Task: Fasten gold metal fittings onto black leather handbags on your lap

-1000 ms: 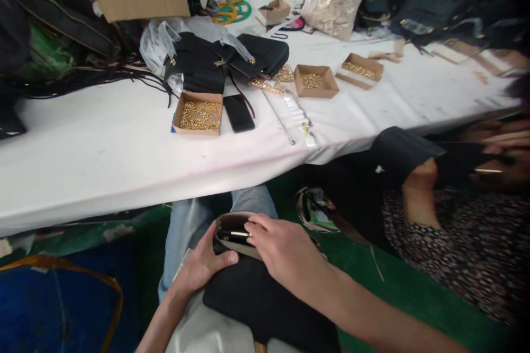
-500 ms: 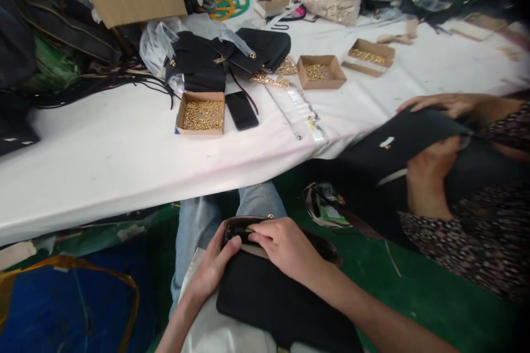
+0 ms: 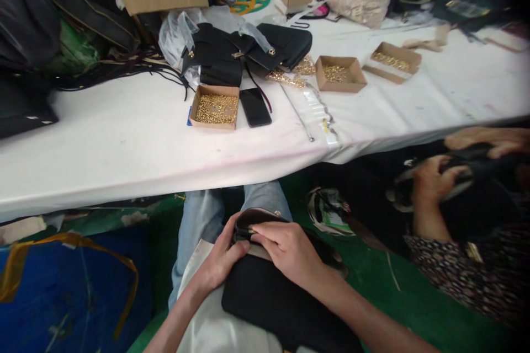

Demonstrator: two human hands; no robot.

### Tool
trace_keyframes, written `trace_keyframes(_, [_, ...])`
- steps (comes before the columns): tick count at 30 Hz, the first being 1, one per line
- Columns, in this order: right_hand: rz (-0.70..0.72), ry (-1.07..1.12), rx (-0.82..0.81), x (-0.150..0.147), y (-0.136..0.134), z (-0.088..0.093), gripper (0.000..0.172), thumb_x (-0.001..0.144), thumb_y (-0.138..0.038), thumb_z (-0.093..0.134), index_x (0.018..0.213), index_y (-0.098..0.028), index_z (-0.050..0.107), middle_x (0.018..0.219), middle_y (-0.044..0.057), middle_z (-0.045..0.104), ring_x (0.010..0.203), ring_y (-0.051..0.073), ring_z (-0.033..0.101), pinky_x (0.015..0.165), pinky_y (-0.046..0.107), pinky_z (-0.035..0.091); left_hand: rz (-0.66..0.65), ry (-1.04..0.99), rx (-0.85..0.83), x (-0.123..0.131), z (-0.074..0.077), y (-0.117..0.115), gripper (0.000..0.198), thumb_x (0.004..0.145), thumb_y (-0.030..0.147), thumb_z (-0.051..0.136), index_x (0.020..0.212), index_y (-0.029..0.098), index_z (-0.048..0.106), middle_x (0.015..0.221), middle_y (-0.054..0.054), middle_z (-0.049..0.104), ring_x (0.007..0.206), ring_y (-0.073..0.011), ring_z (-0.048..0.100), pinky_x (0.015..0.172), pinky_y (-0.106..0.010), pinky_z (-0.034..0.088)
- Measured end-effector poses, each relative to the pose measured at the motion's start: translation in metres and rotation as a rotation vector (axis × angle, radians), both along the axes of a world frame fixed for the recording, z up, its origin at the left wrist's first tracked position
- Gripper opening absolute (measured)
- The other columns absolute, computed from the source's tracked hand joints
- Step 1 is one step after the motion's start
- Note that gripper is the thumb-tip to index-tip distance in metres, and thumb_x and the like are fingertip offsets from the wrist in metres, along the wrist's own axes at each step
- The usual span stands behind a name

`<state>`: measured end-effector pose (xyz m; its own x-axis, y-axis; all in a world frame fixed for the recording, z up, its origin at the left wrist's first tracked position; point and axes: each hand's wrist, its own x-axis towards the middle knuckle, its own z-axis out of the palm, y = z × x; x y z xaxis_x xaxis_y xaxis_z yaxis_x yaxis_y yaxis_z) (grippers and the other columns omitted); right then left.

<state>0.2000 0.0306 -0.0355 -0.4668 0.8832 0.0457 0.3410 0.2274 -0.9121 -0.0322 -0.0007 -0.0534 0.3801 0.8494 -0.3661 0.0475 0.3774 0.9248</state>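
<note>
A black handbag (image 3: 281, 298) lies across my lap with its mouth open and its flap spread toward me. My left hand (image 3: 226, 253) grips the left end of the mouth, thumb on the near edge and fingers round the outside. Inside the opening, the thumb and forefinger of my right hand (image 3: 285, 248) pinch a small gold-coloured piece (image 3: 251, 230) that looks like a zipper pull. My right hand partly hides the bag's lining and the rest of its opening.
On the white table (image 3: 124, 154) are a box of gold fittings (image 3: 215, 108), a phone (image 3: 255, 107), a metal rod (image 3: 298, 115), black bags (image 3: 219, 55) and two more boxes of fittings. A co-worker's hand (image 3: 433, 179) holds dark material at right. A blue bag (image 3: 74, 287) lies at lower left.
My view has shifted slightly, so the table things appear farther right. My hands keep their hold at the bag's mouth, which gapes wider. The co-worker's hands and black piece have moved lower.
</note>
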Motion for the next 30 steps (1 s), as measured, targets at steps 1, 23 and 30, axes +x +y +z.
trace_keyframes(1, [0.015, -0.001, 0.015, -0.001, 0.000, -0.002, 0.024, 0.112, -0.009, 0.064, 0.119, -0.021, 0.084, 0.116, 0.003, 0.084, 0.106, 0.021, 0.081, 0.097, 0.031, 0.065, -0.003, -0.008, 0.008, -0.001, 0.000, -0.001, 0.066, 0.108, 0.037, 0.065, 0.171, 0.035, 0.045, 0.171, 0.002, 0.055, 0.165, -0.0272, 0.043, 0.139, -0.039, 0.030])
trace_keyframes(23, [0.179, -0.276, 0.340, -0.018, -0.004, -0.008, 0.021, 0.115, -0.014, 0.063, 0.131, -0.014, 0.077, 0.114, 0.009, 0.074, 0.105, 0.027, 0.070, 0.092, 0.044, 0.055, -0.017, 0.004, 0.026, -0.009, -0.015, -0.014, 0.081, 0.090, 0.022, 0.065, 0.167, 0.025, 0.044, 0.160, -0.007, 0.057, 0.148, -0.0315, 0.055, 0.128, -0.047, 0.041])
trace_keyframes(30, [0.345, -0.493, 0.449, -0.021, 0.005, 0.000, 0.015, 0.117, -0.022, 0.063, 0.119, -0.015, 0.076, 0.109, 0.009, 0.072, 0.100, 0.029, 0.065, 0.087, 0.047, 0.051, -0.039, -0.003, 0.017, -0.012, -0.013, -0.013, 0.081, 0.089, 0.021, 0.064, 0.167, 0.026, 0.045, 0.158, -0.006, 0.059, 0.146, -0.0303, 0.055, 0.127, -0.046, 0.041])
